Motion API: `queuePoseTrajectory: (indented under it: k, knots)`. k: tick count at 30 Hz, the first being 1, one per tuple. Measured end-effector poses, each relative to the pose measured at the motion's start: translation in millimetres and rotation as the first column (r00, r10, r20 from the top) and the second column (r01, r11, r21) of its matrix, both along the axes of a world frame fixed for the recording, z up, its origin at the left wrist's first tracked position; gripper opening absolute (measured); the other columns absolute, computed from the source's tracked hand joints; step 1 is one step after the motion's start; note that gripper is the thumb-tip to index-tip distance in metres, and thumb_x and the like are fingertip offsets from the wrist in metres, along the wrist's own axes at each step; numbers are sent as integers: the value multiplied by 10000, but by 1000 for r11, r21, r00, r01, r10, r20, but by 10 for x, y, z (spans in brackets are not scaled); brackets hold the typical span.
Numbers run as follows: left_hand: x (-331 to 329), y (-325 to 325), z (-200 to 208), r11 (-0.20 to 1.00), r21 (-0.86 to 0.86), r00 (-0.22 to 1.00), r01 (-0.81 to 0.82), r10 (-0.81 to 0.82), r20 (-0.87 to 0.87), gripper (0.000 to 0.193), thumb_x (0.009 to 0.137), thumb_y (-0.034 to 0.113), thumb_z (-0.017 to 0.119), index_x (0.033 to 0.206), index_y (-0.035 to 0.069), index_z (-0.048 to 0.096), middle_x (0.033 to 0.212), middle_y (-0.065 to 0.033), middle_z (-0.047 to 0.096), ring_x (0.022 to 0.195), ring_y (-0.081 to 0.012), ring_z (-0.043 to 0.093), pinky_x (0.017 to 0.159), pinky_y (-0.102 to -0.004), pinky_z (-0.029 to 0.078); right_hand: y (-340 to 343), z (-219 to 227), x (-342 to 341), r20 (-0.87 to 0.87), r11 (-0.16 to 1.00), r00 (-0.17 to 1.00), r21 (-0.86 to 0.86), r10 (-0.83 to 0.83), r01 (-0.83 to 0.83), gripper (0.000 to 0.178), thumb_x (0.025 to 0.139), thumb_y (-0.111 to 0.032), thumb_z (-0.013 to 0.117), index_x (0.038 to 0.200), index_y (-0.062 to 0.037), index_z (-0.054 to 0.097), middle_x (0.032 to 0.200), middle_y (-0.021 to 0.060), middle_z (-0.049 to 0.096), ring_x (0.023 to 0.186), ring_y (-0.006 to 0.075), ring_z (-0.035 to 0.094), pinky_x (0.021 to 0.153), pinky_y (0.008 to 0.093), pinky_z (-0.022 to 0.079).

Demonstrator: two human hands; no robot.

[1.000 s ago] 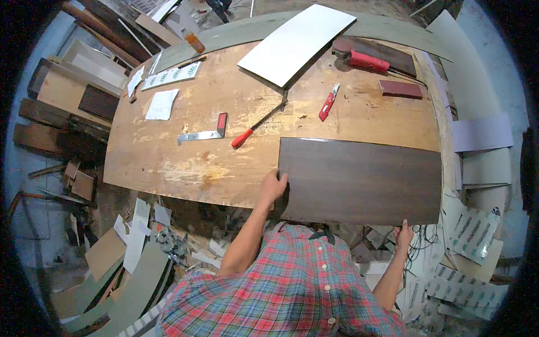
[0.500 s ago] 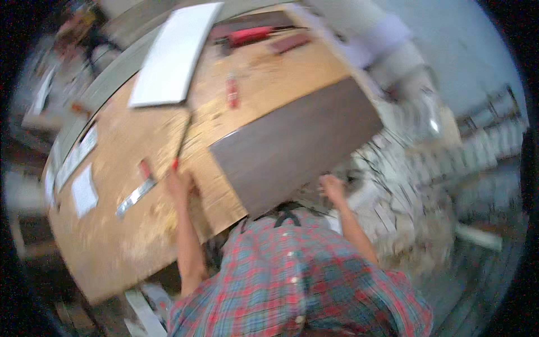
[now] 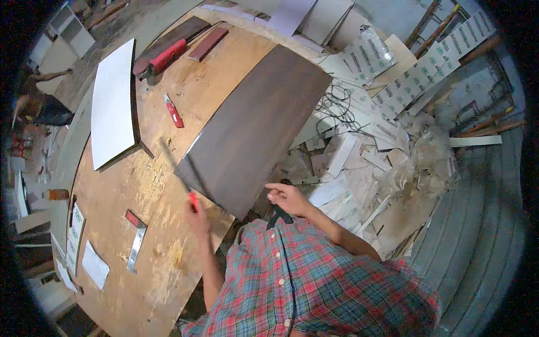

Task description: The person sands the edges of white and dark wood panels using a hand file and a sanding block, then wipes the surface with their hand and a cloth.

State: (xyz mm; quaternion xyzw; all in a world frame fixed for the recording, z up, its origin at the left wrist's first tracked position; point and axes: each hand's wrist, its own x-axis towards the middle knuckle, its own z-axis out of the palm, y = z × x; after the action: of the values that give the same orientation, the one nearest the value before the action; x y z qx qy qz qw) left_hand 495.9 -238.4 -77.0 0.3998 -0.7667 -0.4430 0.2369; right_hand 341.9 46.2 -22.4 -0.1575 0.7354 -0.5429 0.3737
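Observation:
A brown laminate board (image 3: 258, 118) lies on the wooden worktable, its near corner close to my body. My left hand (image 3: 197, 216) is closed around the red handle of a long, thin, dark tool that looks like a file (image 3: 181, 171). Its slightly blurred blade points away from me, beside the board's left corner. My right hand (image 3: 289, 199) is at the board's right edge near my waist, index finger stretched out and the others bent. Nothing shows in it; whether the fingertip touches the board I cannot tell.
On the worktable (image 3: 151, 297) lie a white board (image 3: 114, 106), a red cutter knife (image 3: 173, 111), a red power tool (image 3: 168, 58), a reddish-brown strip (image 3: 209, 44), a try square (image 3: 136, 238) and paper (image 3: 95, 264). Offcuts (image 3: 342, 154) and a tangled cable (image 3: 342, 106) litter the right. A person (image 3: 45, 106) is far left.
The whole view has turned and sharpened. My left hand, still holding the file, has moved toward the board's left corner. My right hand has come closer to the board's edge, its index finger extended.

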Motion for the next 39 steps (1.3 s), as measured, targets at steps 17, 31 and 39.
queuePoseTrajectory:
  k: [17, 31, 39]
  knots:
    - [-1600, 1399, 26, 822, -214, 835, 527, -456, 307, 517, 895, 363, 660, 1304, 64, 558, 1353, -201, 531, 1226, -416, 502, 1000, -498, 415, 1473, -976, -1131, -126, 876, 871, -158, -476, 456, 257, 1057, -196, 463, 1181, 18, 530, 896, 123, 685, 695, 172, 645, 626, 307, 534]
    - [-1804, 618, -232, 781, -456, 829, 427, -136, 542, 574, 948, 394, 585, 1460, 165, 460, 1500, -162, 427, 1358, -373, 430, 1096, -514, 334, 2114, -425, -1182, -584, 942, 743, 261, 328, -211, 582, 859, -2, 574, 1387, -247, 592, 990, 89, 606, 851, 292, 655, 678, 402, 549]
    - [-1775, 338, -334, 715, -565, 835, 412, -47, 549, 574, 981, 415, 494, 1495, 168, 431, 1558, -157, 375, 1445, -340, 330, 1158, -513, 251, 1781, -496, -897, -616, 796, 516, 541, 594, -271, 524, 862, -108, 586, 1337, -329, 618, 946, 75, 539, 751, 291, 636, 600, 417, 570]
